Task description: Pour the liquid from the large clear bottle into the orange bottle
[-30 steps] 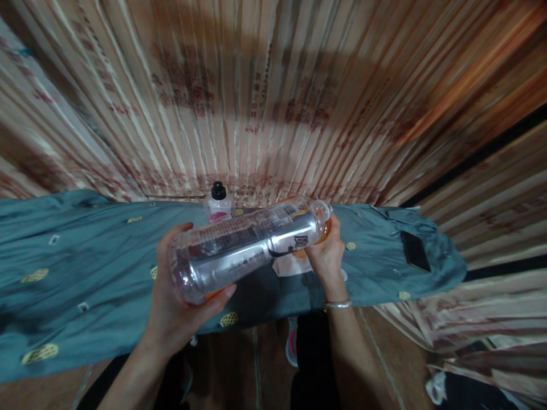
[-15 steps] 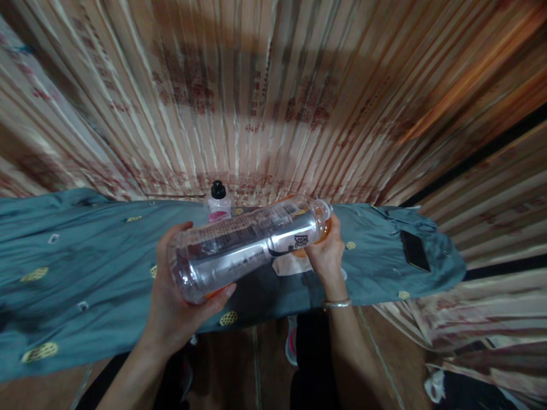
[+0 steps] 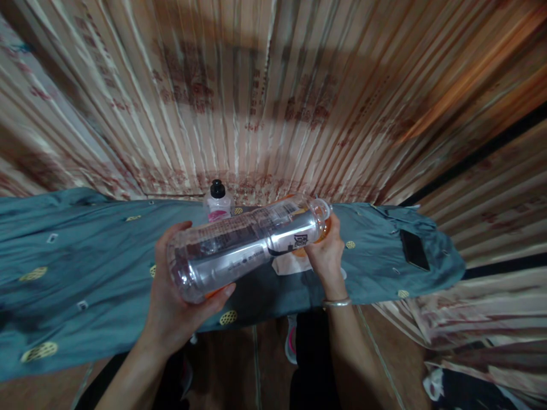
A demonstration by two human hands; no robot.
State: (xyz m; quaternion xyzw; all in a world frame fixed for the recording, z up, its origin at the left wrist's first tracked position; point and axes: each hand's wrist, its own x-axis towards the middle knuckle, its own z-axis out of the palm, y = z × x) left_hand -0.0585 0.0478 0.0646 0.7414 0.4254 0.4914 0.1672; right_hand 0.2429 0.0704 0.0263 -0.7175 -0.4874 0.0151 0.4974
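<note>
A large clear plastic bottle lies tilted across my hands above the table, with its neck up and to the right. Its label shows silver, dark print and some orange. My left hand is wrapped around the bottle's base, thumb along the near side. At the neck end my right hand grips from below, its fingers partly hidden behind the bottle. No cap shows on the mouth. Under the bottle, a white piece like tissue or paper sits on the table. A small white round piece peeks out beside my right wrist.
A smaller bottle with a black cap and pink label stands at the table's back edge. A dark phone lies at the right end of the green patterned tablecloth. Pleated curtains hang behind. Dark fabric lies at lower right.
</note>
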